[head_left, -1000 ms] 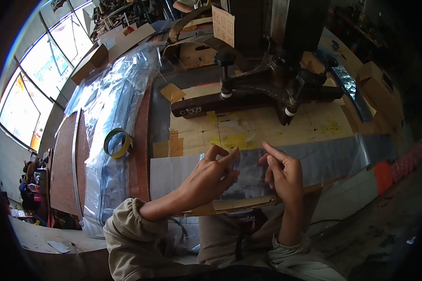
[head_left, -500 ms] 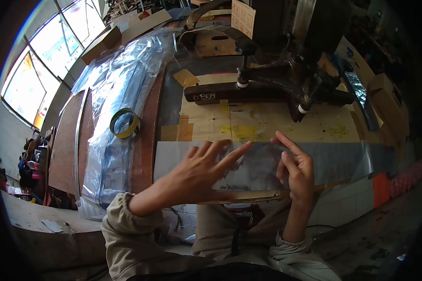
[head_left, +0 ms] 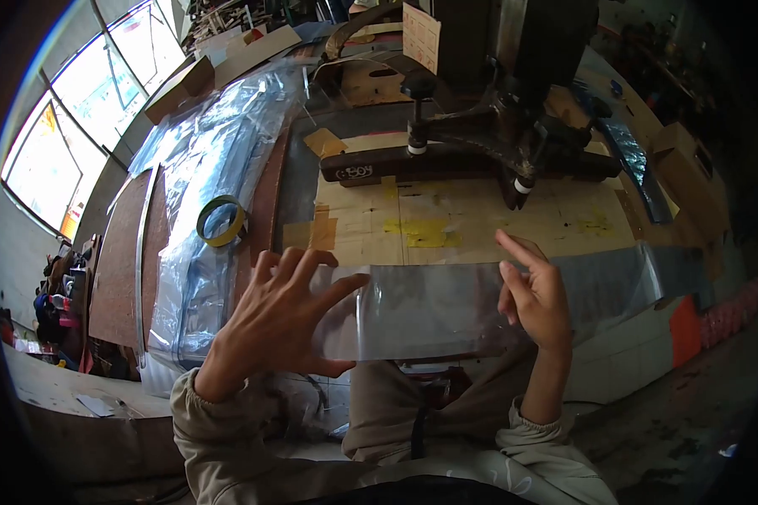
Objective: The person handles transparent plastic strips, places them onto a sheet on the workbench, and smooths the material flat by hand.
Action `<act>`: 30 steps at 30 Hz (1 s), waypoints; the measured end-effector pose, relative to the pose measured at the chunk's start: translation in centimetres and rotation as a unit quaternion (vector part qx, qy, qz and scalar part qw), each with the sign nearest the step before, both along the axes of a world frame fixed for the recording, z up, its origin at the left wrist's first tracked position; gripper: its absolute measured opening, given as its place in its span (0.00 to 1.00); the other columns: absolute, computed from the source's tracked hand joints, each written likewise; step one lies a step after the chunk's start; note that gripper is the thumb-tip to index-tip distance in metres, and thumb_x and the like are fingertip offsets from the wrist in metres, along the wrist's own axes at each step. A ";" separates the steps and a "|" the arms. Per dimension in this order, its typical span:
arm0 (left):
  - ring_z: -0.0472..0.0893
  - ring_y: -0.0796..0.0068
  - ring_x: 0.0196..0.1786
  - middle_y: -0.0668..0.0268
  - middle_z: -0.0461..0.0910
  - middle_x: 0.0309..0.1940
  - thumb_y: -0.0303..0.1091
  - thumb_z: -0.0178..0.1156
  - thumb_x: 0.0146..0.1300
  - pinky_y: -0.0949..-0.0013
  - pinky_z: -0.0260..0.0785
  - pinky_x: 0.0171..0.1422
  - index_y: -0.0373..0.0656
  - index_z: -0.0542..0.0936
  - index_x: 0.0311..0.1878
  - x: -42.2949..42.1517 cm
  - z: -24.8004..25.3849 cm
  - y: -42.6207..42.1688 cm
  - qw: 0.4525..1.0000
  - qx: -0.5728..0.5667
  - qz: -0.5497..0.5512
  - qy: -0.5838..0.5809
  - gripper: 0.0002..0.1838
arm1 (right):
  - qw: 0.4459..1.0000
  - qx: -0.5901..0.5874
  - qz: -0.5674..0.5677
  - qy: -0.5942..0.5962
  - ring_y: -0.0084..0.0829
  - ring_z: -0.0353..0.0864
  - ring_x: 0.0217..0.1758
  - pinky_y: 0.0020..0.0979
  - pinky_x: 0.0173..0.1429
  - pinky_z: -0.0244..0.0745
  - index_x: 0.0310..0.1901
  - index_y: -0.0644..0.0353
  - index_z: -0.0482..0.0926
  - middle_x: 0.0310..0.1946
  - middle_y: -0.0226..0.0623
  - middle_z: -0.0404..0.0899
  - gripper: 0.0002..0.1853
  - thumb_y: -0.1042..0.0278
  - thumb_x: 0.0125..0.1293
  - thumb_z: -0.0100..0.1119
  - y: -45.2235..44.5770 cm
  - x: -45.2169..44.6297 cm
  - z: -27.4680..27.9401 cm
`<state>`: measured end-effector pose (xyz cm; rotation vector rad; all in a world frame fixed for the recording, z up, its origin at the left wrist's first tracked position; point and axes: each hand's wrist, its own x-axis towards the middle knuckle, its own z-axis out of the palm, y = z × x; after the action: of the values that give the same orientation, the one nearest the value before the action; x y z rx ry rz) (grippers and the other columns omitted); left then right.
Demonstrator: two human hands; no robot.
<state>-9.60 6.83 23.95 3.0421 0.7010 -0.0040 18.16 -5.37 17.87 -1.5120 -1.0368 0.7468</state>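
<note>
A clear plastic sheet (head_left: 434,313) lies along the front edge of the work surface, below a pale wooden board (head_left: 379,210). My left hand (head_left: 278,316) is at the sheet's left end, fingers spread and bent; whether the fingertips touch the plastic is unclear. At the right, over the same sheet, my right hand (head_left: 537,299) has its index finger stretched out and its thumb apart, the other fingers curled. Neither hand visibly grips anything. Beyond them a dark metal bar (head_left: 472,168) with white writing rests across the board, joined to a machine arm.
A yellow tape roll (head_left: 221,220) sits on a stack of clear plastic (head_left: 202,261) at the left. Yellow tape patches (head_left: 429,234) mark the board. Cardboard boxes (head_left: 686,172) stand at the right, and an orange piece (head_left: 685,332) hangs below the right edge.
My left hand has moved left across the sheet, and its fingers have bent more. The right hand stays almost in place. The sheet's near edge now reaches over the board's front edge.
</note>
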 end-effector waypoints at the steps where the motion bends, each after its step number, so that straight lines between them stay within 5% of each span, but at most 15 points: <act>1: 0.69 0.59 0.60 0.59 0.69 0.55 0.68 0.75 0.30 0.52 0.56 0.62 0.56 0.74 0.64 -0.5 0.2 -0.2 1.000 0.008 0.008 0.000 0.53 | 1.000 -0.005 -0.005 -0.024 0.19 0.78 0.22 0.20 0.20 0.69 0.63 0.70 0.72 0.59 0.43 0.74 0.19 0.77 0.71 0.50 0.5 -0.3 -0.2; 6: 0.70 0.55 0.62 0.56 0.68 0.57 0.70 0.72 0.40 0.45 0.55 0.66 0.52 0.72 0.66 -1.4 -2.3 0.7 1.000 0.006 -0.003 0.025 0.50 | 0.998 -0.006 -0.022 -0.066 0.20 0.79 0.25 0.22 0.24 0.75 0.59 0.70 0.75 0.54 0.42 0.75 0.17 0.81 0.70 0.50 3.0 -2.3 -2.6; 10: 0.67 0.48 0.70 0.42 0.65 0.65 0.74 0.59 0.54 0.38 0.50 0.74 0.40 0.64 0.71 0.5 -1.7 1.2 0.998 -0.024 -0.034 0.044 0.53 | 0.994 0.014 -0.093 -0.056 0.21 0.78 0.24 0.25 0.25 0.75 0.54 0.65 0.80 0.46 0.39 0.75 0.16 0.84 0.67 0.50 2.9 -3.1 -2.4; 11: 0.65 0.41 0.70 0.34 0.61 0.67 0.74 0.48 0.61 0.36 0.52 0.73 0.35 0.61 0.72 1.5 -1.8 1.3 0.997 -0.045 -0.056 0.035 0.51 | 0.990 0.022 -0.107 -0.085 0.22 0.78 0.23 0.26 0.26 0.75 0.53 0.64 0.81 0.45 0.39 0.74 0.17 0.85 0.66 0.50 2.7 -3.2 -2.7; 15: 0.67 0.32 0.67 0.25 0.61 0.62 0.69 0.41 0.68 0.37 0.59 0.70 0.33 0.60 0.72 5.7 -4.0 0.8 0.992 -0.066 -0.100 -0.029 0.46 | 0.976 0.034 -0.163 -0.138 0.25 0.78 0.23 0.29 0.28 0.73 0.50 0.63 0.83 0.44 0.39 0.74 0.18 0.88 0.64 0.50 2.4 -4.2 -3.5; 24: 0.67 0.32 0.66 0.31 0.63 0.63 0.58 0.51 0.70 0.39 0.60 0.68 0.32 0.67 0.63 7.4 -5.5 1.8 0.980 -0.123 -0.091 -0.129 0.35 | 0.982 0.020 -0.132 -0.132 0.23 0.77 0.22 0.27 0.26 0.70 0.49 0.64 0.84 0.47 0.38 0.76 0.19 0.89 0.62 0.48 2.0 -4.3 -1.9; 30: 0.51 0.39 0.77 0.38 0.53 0.72 0.52 0.52 0.71 0.34 0.44 0.75 0.39 0.65 0.64 7.1 -6.8 1.0 0.981 -0.149 -0.069 -0.107 0.29 | 0.988 0.034 -0.083 -0.124 0.19 0.77 0.22 0.24 0.26 0.71 0.49 0.64 0.84 0.44 0.37 0.81 0.20 0.90 0.61 0.46 1.1 -5.0 -0.1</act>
<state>-2.52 7.87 17.19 2.7430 0.4284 0.1946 13.21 -4.29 17.73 -1.6366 -1.0915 0.4093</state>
